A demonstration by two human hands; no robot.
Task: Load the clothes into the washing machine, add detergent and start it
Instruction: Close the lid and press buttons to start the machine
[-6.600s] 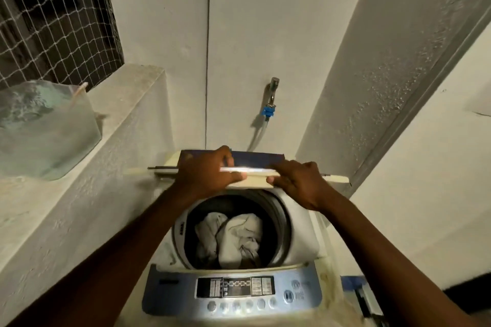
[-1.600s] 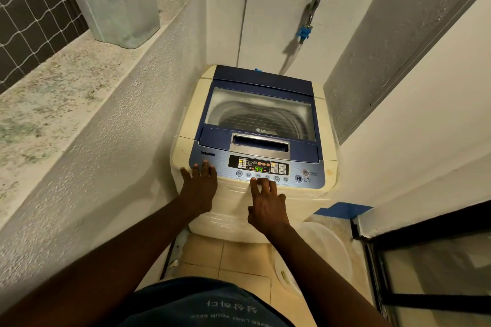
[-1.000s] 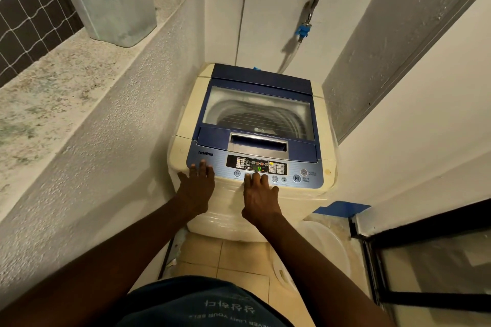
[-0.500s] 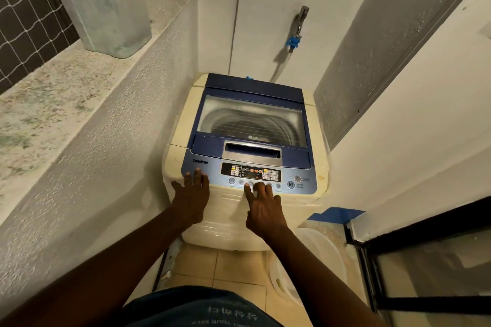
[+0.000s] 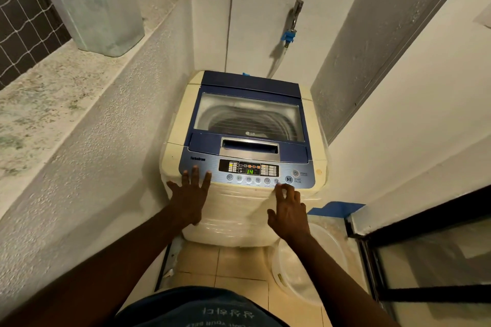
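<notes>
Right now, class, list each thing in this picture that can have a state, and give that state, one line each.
Washing machine lid: shut.
Display: lit, showing green digits.
Left hand: flat, fingers spread, resting on the panel's left end.
Right hand: forefinger at a button beside start/pause, holding nothing.
Wall tap: hose attached.
Container on ledge: upright.

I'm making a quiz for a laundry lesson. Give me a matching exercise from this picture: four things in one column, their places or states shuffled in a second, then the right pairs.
Things:
1. lid
2. display
3. left hand
4. tub

Places or states:
A. on the ledge
B. shut
C. lit, green digits
D. flat on the panel's left end

Pairs: 1-B, 2-C, 3-D, 4-A
</notes>
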